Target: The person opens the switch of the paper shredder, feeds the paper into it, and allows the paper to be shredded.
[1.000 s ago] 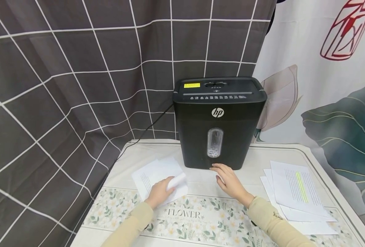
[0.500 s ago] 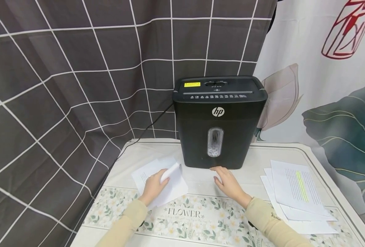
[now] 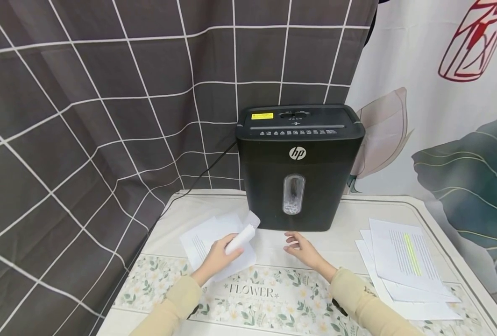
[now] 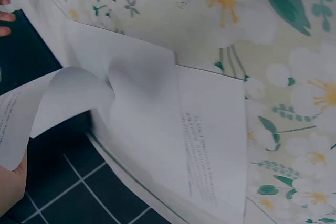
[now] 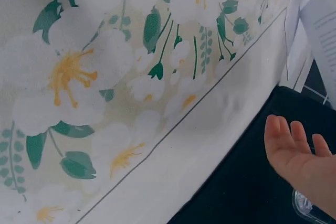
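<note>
My left hand [image 3: 218,255] grips a sheet of paper [image 3: 243,239], which bends over in a curl with print showing in the left wrist view. Beneath it, a few loose printed sheets [image 3: 197,242] lie spread on the table. My right hand [image 3: 305,252] is apart from everything, fingers loosely bent, just in front of a black HP paper shredder [image 3: 263,186]. In the right wrist view, that hand's fingers [image 5: 278,132] appear against the dark shredder, holding nothing. White shreds show through the shredder's small window [image 3: 292,196].
A stack of printed sheets [image 3: 408,261], the top one highlighted in yellow, lies at the table's right side. The shredder's black cord [image 3: 198,176] runs left past the table's back corner. A floral cloth [image 3: 273,308] covers the table, and grid-patterned curtain [image 3: 147,70] hangs behind.
The left hand first drew left, then came back right with the paper lifting off the others and curling towards the shredder. My right hand drew slightly down from the shredder's base.
</note>
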Demonstrator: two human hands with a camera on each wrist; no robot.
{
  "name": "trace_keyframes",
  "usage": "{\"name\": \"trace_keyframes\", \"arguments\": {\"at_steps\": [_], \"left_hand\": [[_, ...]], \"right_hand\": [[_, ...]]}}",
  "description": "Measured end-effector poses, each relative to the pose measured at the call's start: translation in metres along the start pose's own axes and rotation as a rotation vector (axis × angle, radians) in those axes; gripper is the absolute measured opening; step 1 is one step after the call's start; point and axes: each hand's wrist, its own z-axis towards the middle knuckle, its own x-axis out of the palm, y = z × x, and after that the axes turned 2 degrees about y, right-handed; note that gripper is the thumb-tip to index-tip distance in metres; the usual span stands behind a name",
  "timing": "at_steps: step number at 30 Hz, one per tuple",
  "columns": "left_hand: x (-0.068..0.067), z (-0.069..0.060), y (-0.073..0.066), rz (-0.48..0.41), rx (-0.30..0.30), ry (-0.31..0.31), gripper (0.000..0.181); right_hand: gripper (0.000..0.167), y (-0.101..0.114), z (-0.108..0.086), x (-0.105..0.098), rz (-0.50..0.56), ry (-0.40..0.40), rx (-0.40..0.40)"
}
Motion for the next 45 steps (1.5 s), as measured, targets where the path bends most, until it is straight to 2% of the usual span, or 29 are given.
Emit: {"name": "trace_keyframes", "arguments": {"at_steps": [4, 11, 16, 19, 22, 26, 29, 31, 34, 39, 42, 45], "left_hand": [[0.0, 0.002, -0.007, -0.09, 0.025, 0.051, 0.043], [-0.004, 0.004, -0.011, -0.351, 0.083, 0.147, 0.042], [-0.006, 0.003, -0.011, -0.485, 0.08, 0.207, 0.046], [-0.006, 0.004, -0.009, -0.533, 0.07, 0.211, 0.05], [-0.006, 0.004, -0.008, -0.537, 0.055, 0.217, 0.052], [-0.006, 0.006, -0.006, -0.501, 0.053, 0.233, 0.056], [-0.007, 0.008, -0.005, -0.471, 0.049, 0.22, 0.057], [-0.008, 0.008, -0.007, -0.452, 0.025, 0.198, 0.056], [-0.009, 0.01, -0.013, -0.409, -0.056, 0.14, 0.052], [-0.007, 0.019, -0.023, -0.322, -0.186, 0.006, 0.037], [-0.01, 0.021, -0.033, -0.292, -0.204, -0.041, 0.027], [-0.018, 0.022, -0.046, -0.28, -0.154, -0.042, 0.023]], "right_hand": [[0.053, 0.0, 0.001, -0.002, 0.074, 0.058, 0.012], [0.072, -0.006, 0.001, -0.001, 0.263, 0.145, 0.066], [0.06, -0.013, 0.0, -0.004, 0.397, 0.154, 0.046], [0.052, -0.01, 0.001, -0.006, 0.471, 0.149, 0.023], [0.045, -0.004, 0.0, -0.005, 0.509, 0.107, 0.04], [0.039, 0.005, 0.0, -0.006, 0.469, 0.002, 0.08], [0.036, 0.011, 0.0, -0.01, 0.424, -0.059, 0.087], [0.035, 0.014, 0.001, -0.014, 0.405, -0.081, 0.083], [0.035, 0.017, 0.001, -0.021, 0.381, -0.094, 0.068], [0.034, 0.02, 0.001, -0.033, 0.354, -0.112, 0.041], [0.033, 0.022, 0.001, -0.041, 0.335, -0.12, 0.03], [0.032, 0.026, 0.001, -0.05, 0.322, -0.132, 0.013]]}}
